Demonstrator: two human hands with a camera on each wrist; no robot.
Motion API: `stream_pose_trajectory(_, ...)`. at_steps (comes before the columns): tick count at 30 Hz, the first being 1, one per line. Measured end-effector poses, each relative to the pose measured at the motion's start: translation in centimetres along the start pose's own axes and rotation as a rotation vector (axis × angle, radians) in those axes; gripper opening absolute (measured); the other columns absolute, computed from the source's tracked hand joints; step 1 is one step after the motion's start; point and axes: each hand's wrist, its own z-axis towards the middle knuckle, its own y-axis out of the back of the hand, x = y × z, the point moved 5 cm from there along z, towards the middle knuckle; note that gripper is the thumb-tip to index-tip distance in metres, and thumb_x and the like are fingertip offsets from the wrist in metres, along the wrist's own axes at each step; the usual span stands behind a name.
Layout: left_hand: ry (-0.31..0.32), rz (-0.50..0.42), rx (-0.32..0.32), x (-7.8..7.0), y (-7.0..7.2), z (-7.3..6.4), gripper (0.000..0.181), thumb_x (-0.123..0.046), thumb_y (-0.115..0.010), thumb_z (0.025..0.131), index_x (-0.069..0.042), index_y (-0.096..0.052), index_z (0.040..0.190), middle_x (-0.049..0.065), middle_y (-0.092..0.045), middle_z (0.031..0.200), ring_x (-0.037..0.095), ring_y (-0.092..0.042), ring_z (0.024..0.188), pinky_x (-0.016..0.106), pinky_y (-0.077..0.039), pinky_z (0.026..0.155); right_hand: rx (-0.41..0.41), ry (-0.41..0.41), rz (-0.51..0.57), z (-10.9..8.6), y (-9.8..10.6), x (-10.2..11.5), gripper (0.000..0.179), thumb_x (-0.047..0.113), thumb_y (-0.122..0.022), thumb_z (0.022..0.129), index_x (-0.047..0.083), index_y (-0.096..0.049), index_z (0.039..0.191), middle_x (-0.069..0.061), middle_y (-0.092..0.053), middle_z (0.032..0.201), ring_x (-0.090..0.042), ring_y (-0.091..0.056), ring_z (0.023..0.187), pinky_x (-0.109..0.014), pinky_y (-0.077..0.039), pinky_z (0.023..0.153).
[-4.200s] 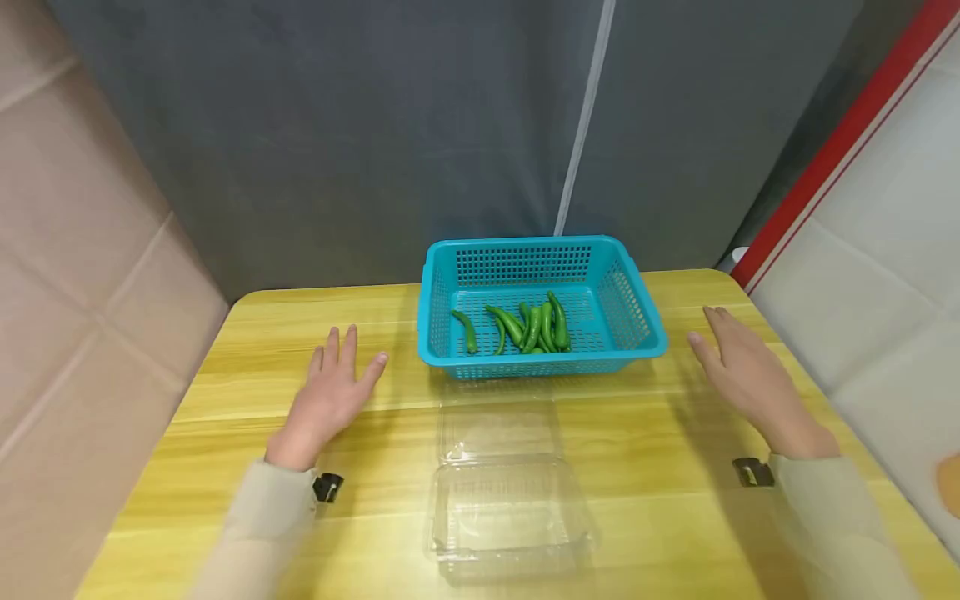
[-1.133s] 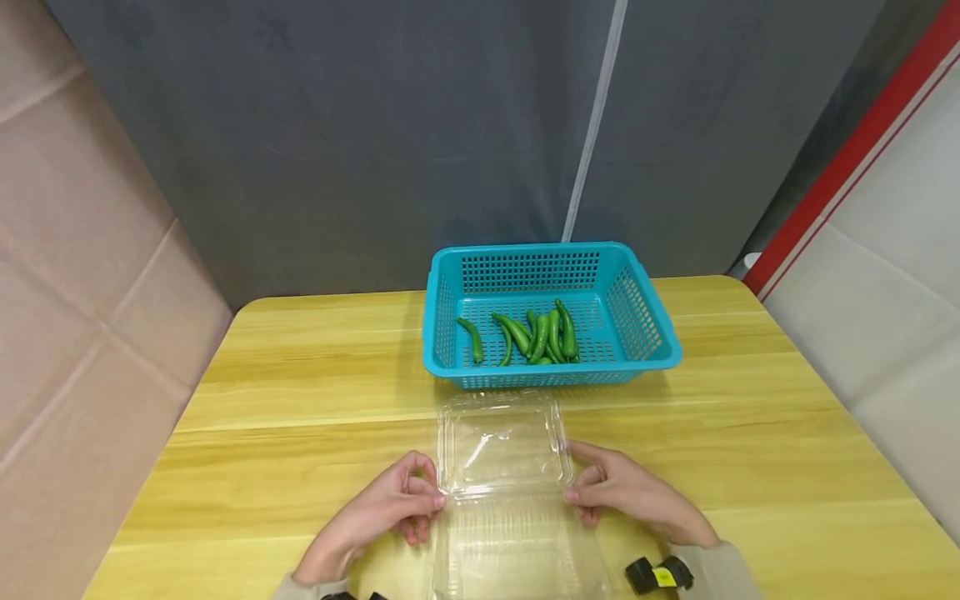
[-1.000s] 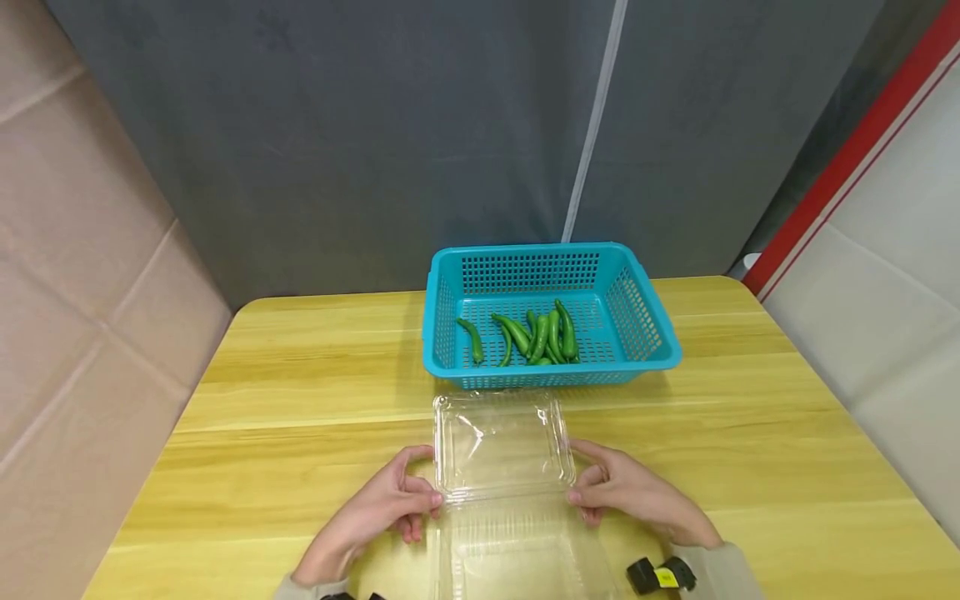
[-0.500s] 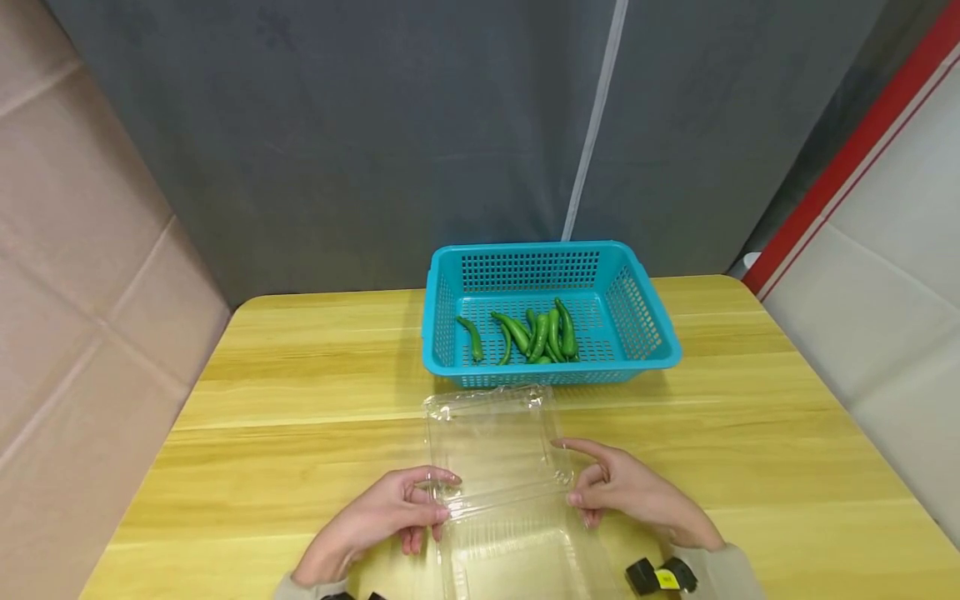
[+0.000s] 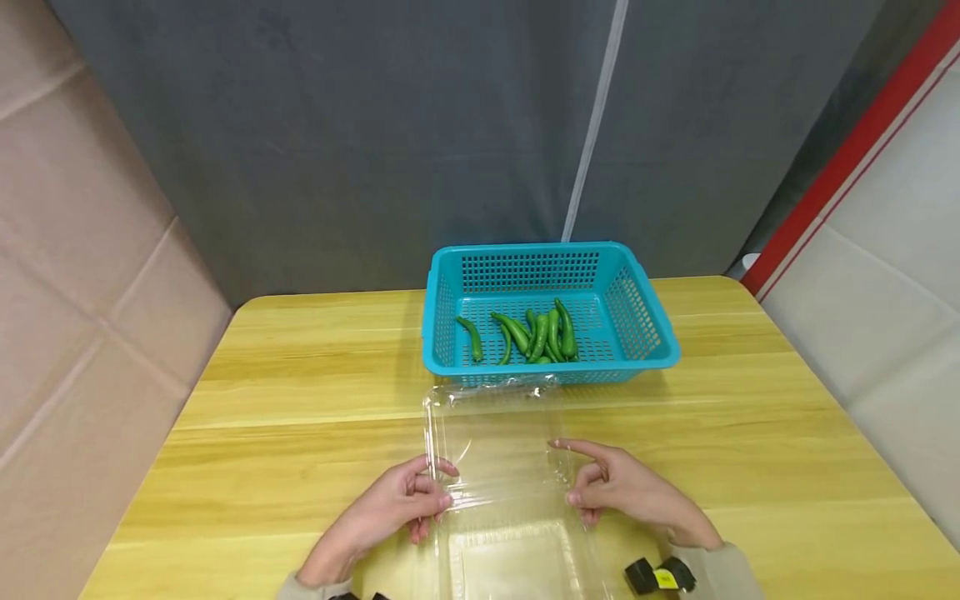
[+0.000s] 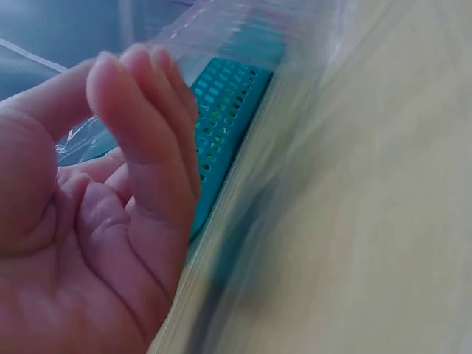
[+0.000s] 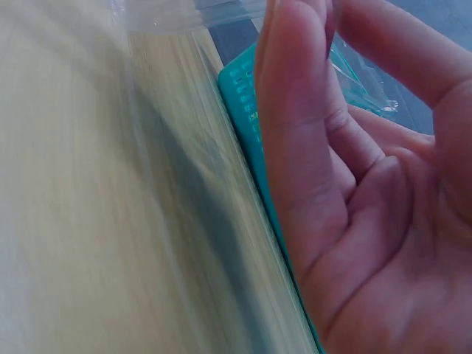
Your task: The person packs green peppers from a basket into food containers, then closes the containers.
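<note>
A clear plastic clamshell container (image 5: pixel 495 446) lies spread open in the head view, its lid half toward the basket and its lower tray (image 5: pixel 513 562) toward me. My left hand (image 5: pixel 382 512) pinches the container's left edge near the hinge, with the index finger reaching over the lid's side. On the opposite edge my right hand (image 5: pixel 637 496) pinches between thumb and fingers, index finger extended along the lid. Both wrist views show the palms with curled fingers, and transparent plastic at the fingertips. Green chili peppers (image 5: pixel 542 333) lie in the blue basket (image 5: pixel 551 369), just beyond the lid.
The basket stands at the rear of the wooden table (image 5: pixel 315 375), before a dark grey curtain (image 5: pixel 337 150). The lid's far edge overlaps the basket's front wall in the head view. Pale walls flank the table, with a red strip (image 5: pixel 847 150) at right.
Both hands have come in from the sides and taken hold of the container. Within the last second the lid's far edge has shifted toward the basket, and the left index finger has moved over the lid.
</note>
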Motion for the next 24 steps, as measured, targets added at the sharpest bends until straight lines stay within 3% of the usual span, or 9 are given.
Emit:
stream_pose_trajectory(4, 0.000, 0.024, -0.041, -0.26, 0.05, 0.07, 0.046, -0.021, -0.061, 0.085, -0.005, -0.043, 0.124, 0.018, -0.056, 0.078, 0.012, -0.051, 0.052, 0.023, -0.047, 0.045, -0.022, -0.003, -0.002, 0.00, -0.02, 0.16, 0.072, 0.009, -0.062, 0.083, 0.005, -0.020, 0.141, -0.031, -0.056, 0.078, -0.019, -0.060, 0.061, -0.040, -0.052, 0.059)
stream_pose_trajectory(10, -0.036, 0.040, -0.060, -0.74, 0.15, 0.17, 0.053, -0.019, -0.062, 0.084, -0.007, -0.038, 0.131, 0.022, -0.054, 0.087, 0.013, -0.052, 0.057, 0.030, -0.050, 0.050, -0.093, -0.018, -0.043, 0.12, 0.08, 0.43, 0.071, 0.013, -0.064, 0.082, 0.007, -0.024, 0.140, -0.024, -0.058, 0.076, -0.021, -0.059, 0.060, -0.039, -0.052, 0.059)
stream_pose_trajectory(15, -0.041, 0.040, -0.084, -0.75, 0.34, 0.41, 0.051, -0.017, -0.061, 0.085, -0.005, -0.041, 0.130, 0.020, -0.053, 0.089, 0.012, -0.053, 0.061, 0.030, -0.050, 0.056, -0.169, -0.049, -0.027, 0.30, 0.24, 0.49, 0.067, 0.016, -0.065, 0.081, 0.011, -0.029, 0.138, -0.026, -0.057, 0.079, -0.021, -0.058, 0.061, -0.038, -0.052, 0.061)
stream_pose_trajectory(24, -0.014, 0.082, -0.225, -0.38, 0.86, 0.66, 0.049, -0.027, -0.060, 0.084, -0.011, -0.046, 0.129, 0.018, -0.055, 0.097, 0.012, -0.053, 0.066, 0.028, -0.050, 0.060, -0.220, 0.013, -0.055, 0.67, 0.40, 0.61, 0.063, 0.016, -0.062, 0.084, 0.003, -0.029, 0.136, -0.028, -0.056, 0.081, -0.017, -0.057, 0.060, -0.037, -0.052, 0.058)
